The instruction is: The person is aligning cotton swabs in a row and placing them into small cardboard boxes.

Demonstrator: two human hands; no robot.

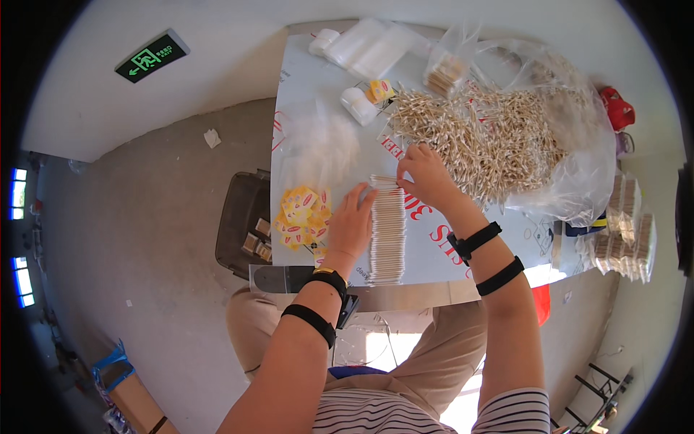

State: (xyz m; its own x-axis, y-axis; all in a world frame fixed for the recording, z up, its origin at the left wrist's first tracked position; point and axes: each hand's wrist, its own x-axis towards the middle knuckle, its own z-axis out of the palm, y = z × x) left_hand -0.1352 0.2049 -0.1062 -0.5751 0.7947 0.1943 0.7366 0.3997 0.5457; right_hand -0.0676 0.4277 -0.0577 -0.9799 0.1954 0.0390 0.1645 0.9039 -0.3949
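Observation:
A neat column of cotton swabs (387,239) with wooden sticks lies on the table in front of me, the sticks side by side and crosswise. My left hand (350,228) rests along the column's left ends near its far end, fingers extended and fingertips touching or very close to the swabs. At the far right corner of the column my right hand (426,177) pinches the end of a cotton swab (388,179) between thumb and fingers. A large loose heap of cotton swabs (484,141) spreads just beyond my right hand.
Yellow-and-white printed packets (302,215) lie left of my left hand, below clear plastic bags (318,148). A big clear bag (578,166) borders the heap. White round containers (358,105) stand farther back. A dark bin (242,217) sits left; bundled swab packs (625,231) are stacked right.

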